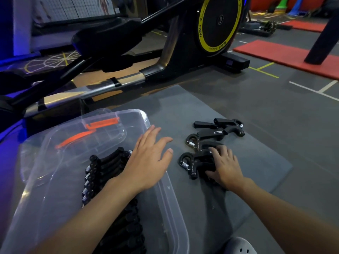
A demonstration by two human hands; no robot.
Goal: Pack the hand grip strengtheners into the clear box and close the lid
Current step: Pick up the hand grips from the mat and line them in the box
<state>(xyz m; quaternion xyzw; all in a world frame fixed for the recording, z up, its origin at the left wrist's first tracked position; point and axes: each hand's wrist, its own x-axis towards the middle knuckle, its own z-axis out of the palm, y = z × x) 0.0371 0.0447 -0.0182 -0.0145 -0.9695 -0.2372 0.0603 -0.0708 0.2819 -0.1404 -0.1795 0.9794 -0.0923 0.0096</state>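
Note:
The clear box stands at the lower left on a grey mat. Inside it a row of several black hand grip strengtheners stands on edge. My left hand hovers over the box's right rim, fingers spread, holding nothing. Several more black strengtheners lie on the mat to the right: a far pair and a near pile. My right hand rests on the near pile, fingers curled around the nearest strengthener. The clear lid with orange clips leans at the box's far side.
A black exercise machine with a yellow-ringed flywheel stands just behind the box and mat. Red mats lie on the grey floor at the far right. A white perforated shoe shows at the bottom edge.

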